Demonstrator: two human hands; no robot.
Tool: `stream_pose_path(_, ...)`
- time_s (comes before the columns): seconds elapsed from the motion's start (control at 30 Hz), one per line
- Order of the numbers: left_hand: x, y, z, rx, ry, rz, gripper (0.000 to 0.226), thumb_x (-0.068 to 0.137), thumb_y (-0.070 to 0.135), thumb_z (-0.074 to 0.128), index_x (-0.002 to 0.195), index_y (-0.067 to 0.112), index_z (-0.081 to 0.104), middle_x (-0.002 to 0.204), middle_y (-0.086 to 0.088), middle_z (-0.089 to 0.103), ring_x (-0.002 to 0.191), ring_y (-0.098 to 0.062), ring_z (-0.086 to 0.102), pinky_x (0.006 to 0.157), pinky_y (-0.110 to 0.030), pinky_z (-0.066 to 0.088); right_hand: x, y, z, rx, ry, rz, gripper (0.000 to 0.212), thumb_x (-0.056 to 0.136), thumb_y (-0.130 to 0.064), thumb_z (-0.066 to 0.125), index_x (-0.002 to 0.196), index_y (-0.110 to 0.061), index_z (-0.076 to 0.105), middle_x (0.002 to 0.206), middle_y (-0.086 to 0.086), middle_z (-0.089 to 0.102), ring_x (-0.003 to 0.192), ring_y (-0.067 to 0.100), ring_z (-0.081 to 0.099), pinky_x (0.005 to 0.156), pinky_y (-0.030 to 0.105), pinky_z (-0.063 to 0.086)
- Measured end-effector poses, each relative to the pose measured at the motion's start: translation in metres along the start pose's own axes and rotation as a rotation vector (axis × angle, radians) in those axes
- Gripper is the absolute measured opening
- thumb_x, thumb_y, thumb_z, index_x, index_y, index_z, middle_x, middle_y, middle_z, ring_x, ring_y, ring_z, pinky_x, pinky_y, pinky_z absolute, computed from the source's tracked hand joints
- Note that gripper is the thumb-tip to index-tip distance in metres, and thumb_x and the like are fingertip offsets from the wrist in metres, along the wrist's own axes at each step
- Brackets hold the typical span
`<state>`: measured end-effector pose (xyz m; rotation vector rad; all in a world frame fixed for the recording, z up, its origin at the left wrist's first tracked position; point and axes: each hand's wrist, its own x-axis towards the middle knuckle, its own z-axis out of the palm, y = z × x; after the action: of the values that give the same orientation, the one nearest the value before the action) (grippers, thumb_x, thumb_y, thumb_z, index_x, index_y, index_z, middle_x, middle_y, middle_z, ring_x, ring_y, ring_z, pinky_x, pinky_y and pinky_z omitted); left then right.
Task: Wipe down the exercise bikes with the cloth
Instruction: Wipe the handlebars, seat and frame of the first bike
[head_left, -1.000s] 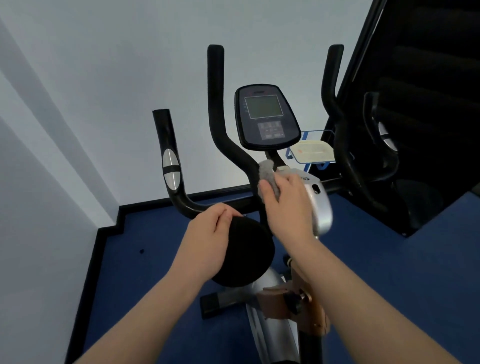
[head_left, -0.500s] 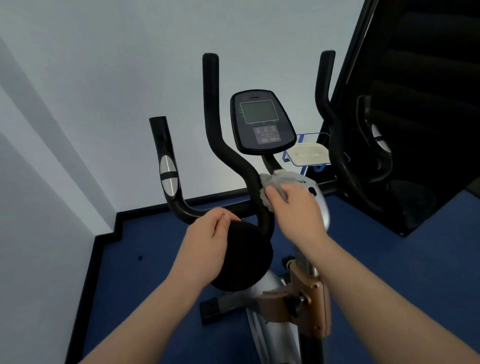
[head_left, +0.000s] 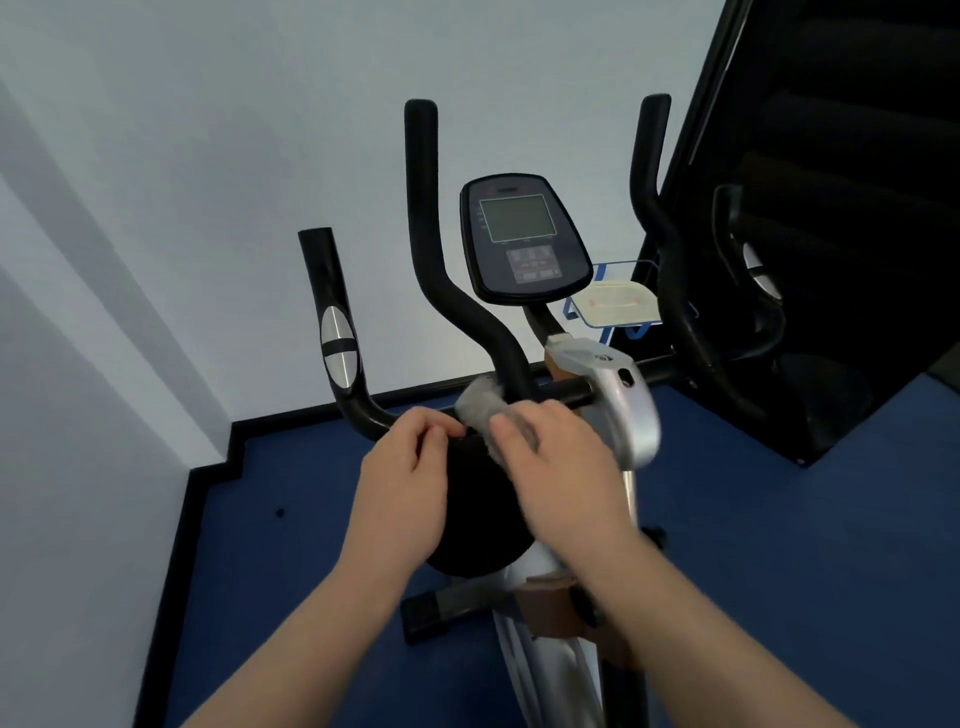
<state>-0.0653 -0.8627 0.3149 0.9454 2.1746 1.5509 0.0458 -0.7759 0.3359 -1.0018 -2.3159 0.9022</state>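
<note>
An exercise bike stands in front of me, with black handlebars (head_left: 423, 223), a console (head_left: 522, 239) with a grey screen and a silver stem cover (head_left: 623, 400). My right hand (head_left: 556, 457) presses a grey cloth (head_left: 480, 408) against the base of the inner left handlebar, where it meets the crossbar. My left hand (head_left: 405, 467) grips the crossbar just left of the cloth, above a round black pad (head_left: 478, 519).
A white wall rises behind the bike and a white wall runs along the left. The floor (head_left: 753, 545) is blue with a black skirting. A dark machine (head_left: 831, 208) fills the right side. A blue-rimmed tray (head_left: 615, 304) sits behind the console.
My right hand has slid the cloth down and to the left, from the stem under the console to the base of the inner handlebar. My left hand has kept its grip.
</note>
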Motion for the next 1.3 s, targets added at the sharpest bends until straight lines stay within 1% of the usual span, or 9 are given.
stream_pose_path(0.27,0.000,-0.003,0.002,-0.033,0.033,-0.073,0.031,0.099,0.017,0.046,0.081,0.032,0.066,0.082,0.024,0.065,0.082,0.006,0.057,0.069,-0.022,0.039,-0.009,0.007,0.000,-0.021,0.011,0.031,0.032,0.102,-0.042,0.035,0.086,-0.019,0.052,0.079,-0.005,0.059,0.076,0.017,0.057,0.070,0.037,0.046)
stream_pose_path(0.43,-0.001,-0.005,0.002,-0.025,0.059,-0.089,0.031,0.099,0.020,0.047,0.079,0.033,0.066,0.081,0.025,0.065,0.082,0.007,0.057,0.068,-0.020,0.039,-0.023,0.010,0.005,-0.054,0.045,-0.039,0.035,0.099,-0.047,0.030,0.085,-0.021,0.047,0.078,-0.007,0.054,0.071,0.012,0.054,0.067,0.036,0.047)
stream_pose_path(0.57,-0.008,-0.005,0.002,-0.003,0.052,-0.069,0.031,0.102,0.024,0.043,0.082,0.034,0.065,0.080,0.018,0.065,0.079,0.010,0.057,0.059,-0.005,0.038,-0.033,0.018,0.000,-0.168,-0.016,-0.035,0.041,0.097,-0.051,0.022,0.089,-0.022,0.049,0.076,-0.009,0.051,0.069,0.010,0.053,0.063,0.032,0.044)
stream_pose_path(0.7,-0.016,-0.007,-0.004,0.053,-0.035,-0.035,0.031,0.106,0.029,0.037,0.096,0.034,0.066,0.092,0.015,0.067,0.085,0.009,0.058,0.065,-0.004,0.040,-0.036,0.013,0.007,-0.207,0.045,-0.007,0.037,0.102,-0.045,0.024,0.091,-0.020,0.049,0.079,-0.007,0.054,0.071,0.013,0.053,0.061,0.030,0.036)
stream_pose_path(0.83,-0.026,-0.008,-0.011,0.063,-0.105,0.012,0.033,0.107,0.031,0.033,0.120,0.029,0.062,0.107,0.008,0.067,0.100,-0.005,0.061,0.087,-0.024,0.048,-0.043,0.008,0.014,-0.142,0.148,0.077,0.033,0.103,-0.043,0.027,0.089,-0.021,0.046,0.079,-0.007,0.052,0.068,0.013,0.047,0.061,0.031,0.029)
stream_pose_path(0.93,-0.036,-0.013,-0.023,0.123,-0.214,0.055,0.041,0.105,0.041,0.028,0.139,0.031,0.047,0.110,0.000,0.068,0.098,-0.015,0.063,0.090,-0.039,0.050,-0.054,0.003,0.024,-0.145,0.202,0.158,0.034,0.103,-0.043,0.027,0.090,-0.019,0.046,0.074,-0.010,0.046,0.060,0.004,0.041,0.052,0.028,0.024)
stream_pose_path(1.1,-0.045,-0.024,-0.042,0.144,-0.374,0.100,0.050,0.105,0.044,0.026,0.155,0.035,0.022,0.132,0.001,0.060,0.109,-0.017,0.059,0.087,-0.027,0.043,-0.072,-0.001,0.038,-0.097,0.282,0.289,0.032,0.104,-0.040,0.029,0.091,-0.016,0.045,0.070,-0.008,0.044,0.060,0.010,0.038,0.056,0.035,0.023)
stream_pose_path(1.2,-0.071,-0.049,-0.071,-0.021,-0.468,0.101,0.046,0.106,0.032,0.037,0.152,0.031,0.032,0.147,0.014,0.047,0.132,-0.001,0.045,0.105,-0.017,0.036,-0.096,-0.011,0.054,-0.038,0.362,0.378,0.034,0.105,-0.037,0.033,0.085,-0.013,0.047,0.065,-0.008,0.043,0.055,0.004,0.039,0.053,0.026,0.027)
stream_pose_path(1.3,-0.102,-0.084,-0.102,-0.110,-0.475,-0.008,0.033,0.104,0.029,0.043,0.136,0.035,0.049,0.134,0.020,0.056,0.119,0.008,0.052,0.097,-0.008,0.041,-0.129,-0.021,0.076,0.196,0.455,0.410,0.038,0.104,-0.034,0.036,0.073,-0.018,0.049,0.066,-0.004,0.051,0.064,-0.004,0.055,0.059,0.009,0.035)
